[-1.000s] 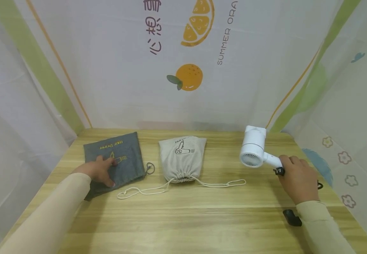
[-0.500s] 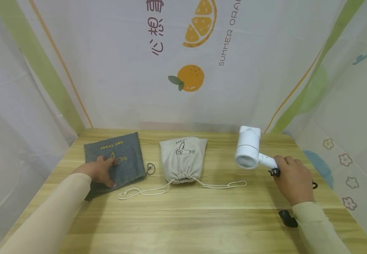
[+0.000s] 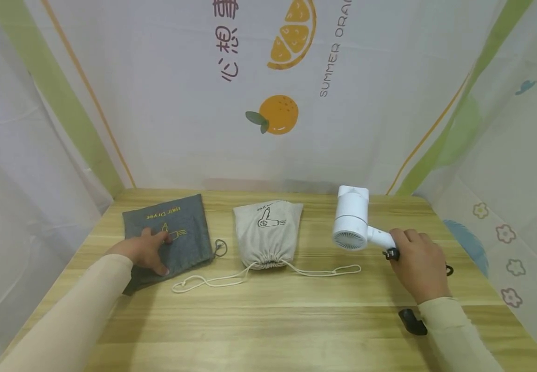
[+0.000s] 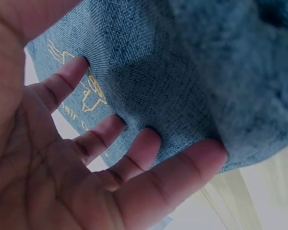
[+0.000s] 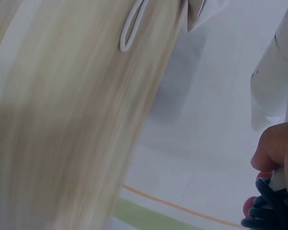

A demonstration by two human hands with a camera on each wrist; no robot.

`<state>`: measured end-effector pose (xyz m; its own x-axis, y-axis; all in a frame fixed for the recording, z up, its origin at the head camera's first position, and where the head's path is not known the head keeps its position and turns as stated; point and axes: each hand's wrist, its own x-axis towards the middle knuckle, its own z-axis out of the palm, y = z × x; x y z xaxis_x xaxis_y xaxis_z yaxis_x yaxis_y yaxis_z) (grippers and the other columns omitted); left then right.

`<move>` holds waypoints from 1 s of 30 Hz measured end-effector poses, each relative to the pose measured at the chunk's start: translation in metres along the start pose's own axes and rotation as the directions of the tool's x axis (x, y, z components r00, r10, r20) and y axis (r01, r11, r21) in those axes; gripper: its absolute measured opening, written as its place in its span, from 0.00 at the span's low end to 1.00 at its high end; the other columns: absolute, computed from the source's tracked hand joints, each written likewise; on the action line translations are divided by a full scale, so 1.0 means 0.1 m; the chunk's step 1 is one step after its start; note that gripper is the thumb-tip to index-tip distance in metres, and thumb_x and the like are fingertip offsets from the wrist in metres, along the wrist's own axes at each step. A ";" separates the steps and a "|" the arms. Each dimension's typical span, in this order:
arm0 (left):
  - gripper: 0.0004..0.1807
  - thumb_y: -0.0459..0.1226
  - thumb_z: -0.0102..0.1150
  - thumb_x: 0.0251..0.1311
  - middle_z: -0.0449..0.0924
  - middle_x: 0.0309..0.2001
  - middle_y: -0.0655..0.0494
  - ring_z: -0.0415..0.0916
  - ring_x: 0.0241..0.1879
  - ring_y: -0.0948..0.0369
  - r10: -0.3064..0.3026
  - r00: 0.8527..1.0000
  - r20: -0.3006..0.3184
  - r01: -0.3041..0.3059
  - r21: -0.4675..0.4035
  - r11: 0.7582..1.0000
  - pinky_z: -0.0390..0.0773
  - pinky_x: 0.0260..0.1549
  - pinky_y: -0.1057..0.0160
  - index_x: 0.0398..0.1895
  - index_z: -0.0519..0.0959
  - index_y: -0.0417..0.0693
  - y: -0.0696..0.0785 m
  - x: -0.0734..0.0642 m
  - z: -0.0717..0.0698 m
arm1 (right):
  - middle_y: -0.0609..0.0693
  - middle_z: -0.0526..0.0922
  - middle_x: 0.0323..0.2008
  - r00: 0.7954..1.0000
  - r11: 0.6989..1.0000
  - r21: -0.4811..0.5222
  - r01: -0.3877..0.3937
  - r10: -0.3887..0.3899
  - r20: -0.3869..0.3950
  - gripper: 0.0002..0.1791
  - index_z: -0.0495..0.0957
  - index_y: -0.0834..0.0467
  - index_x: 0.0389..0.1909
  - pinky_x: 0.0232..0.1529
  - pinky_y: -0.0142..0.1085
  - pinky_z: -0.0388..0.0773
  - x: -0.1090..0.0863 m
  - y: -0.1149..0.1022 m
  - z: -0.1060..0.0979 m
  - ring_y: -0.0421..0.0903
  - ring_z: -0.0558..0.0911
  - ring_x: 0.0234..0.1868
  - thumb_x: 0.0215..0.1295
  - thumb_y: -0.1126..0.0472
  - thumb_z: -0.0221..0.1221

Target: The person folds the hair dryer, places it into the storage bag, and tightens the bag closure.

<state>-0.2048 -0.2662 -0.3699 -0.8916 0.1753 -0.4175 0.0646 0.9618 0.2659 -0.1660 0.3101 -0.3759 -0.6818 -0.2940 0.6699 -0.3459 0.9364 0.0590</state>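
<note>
In the head view my left hand [image 3: 142,250] rests on the gray drawstring pouch [image 3: 188,253] at the left of the counter [image 3: 268,320] and my right hand [image 3: 419,264] holds the white hair dryer [image 3: 352,212] farther right, my left-wrist view shows fingers [image 4: 170,184] spread apart, and my right-wrist view fingers [image 5: 272,145] clamped round the handle [image 5: 278,179].

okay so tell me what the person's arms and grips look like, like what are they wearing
Both arms wear long, plain cream sleeves, the left sleeve and right sleeve each reaching the wrist, with no print showing. The left grip and right grip are bare: no gloves or rings show. A black piece shows beside the right sleeve; whether it's worn, I can't tell.
</note>
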 end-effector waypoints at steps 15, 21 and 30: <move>0.43 0.47 0.77 0.46 0.59 0.53 0.26 0.72 0.46 0.30 0.004 1.000 -0.013 -0.004 -0.007 1.000 0.74 0.41 0.34 0.63 0.67 0.41 -0.02 0.00 0.02 | 0.61 0.82 0.33 0.999 0.999 0.026 0.042 -0.041 -0.025 0.32 0.77 0.61 0.43 0.23 0.55 0.76 0.07 -0.19 0.00 0.63 0.80 0.30 0.31 0.71 0.80; 0.43 0.48 0.78 0.46 0.60 0.53 0.27 0.72 0.46 0.29 0.005 1.000 -0.019 -0.005 0.000 1.000 0.75 0.41 0.34 0.63 0.67 0.41 -0.03 0.01 0.04 | 0.61 0.82 0.32 0.997 0.997 0.030 0.075 -0.074 -0.032 0.31 0.76 0.61 0.41 0.22 0.54 0.76 0.11 -0.25 0.01 0.62 0.80 0.28 0.31 0.70 0.80; 0.43 0.47 0.77 0.46 0.60 0.53 0.27 0.72 0.47 0.30 0.007 1.000 -0.023 -0.007 0.001 1.000 0.74 0.41 0.35 0.64 0.67 0.41 -0.02 0.00 0.03 | 0.60 0.82 0.32 0.996 0.995 0.037 0.089 -0.089 0.000 0.30 0.76 0.61 0.42 0.23 0.53 0.76 0.13 -0.35 0.02 0.61 0.80 0.28 0.33 0.71 0.79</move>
<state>-0.2032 -0.2672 -0.3729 -0.9014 0.1767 -0.3952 0.0708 0.9608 0.2680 -0.1641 0.2734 -0.3707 -0.6487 -0.3759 0.6617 -0.4288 0.8989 0.0902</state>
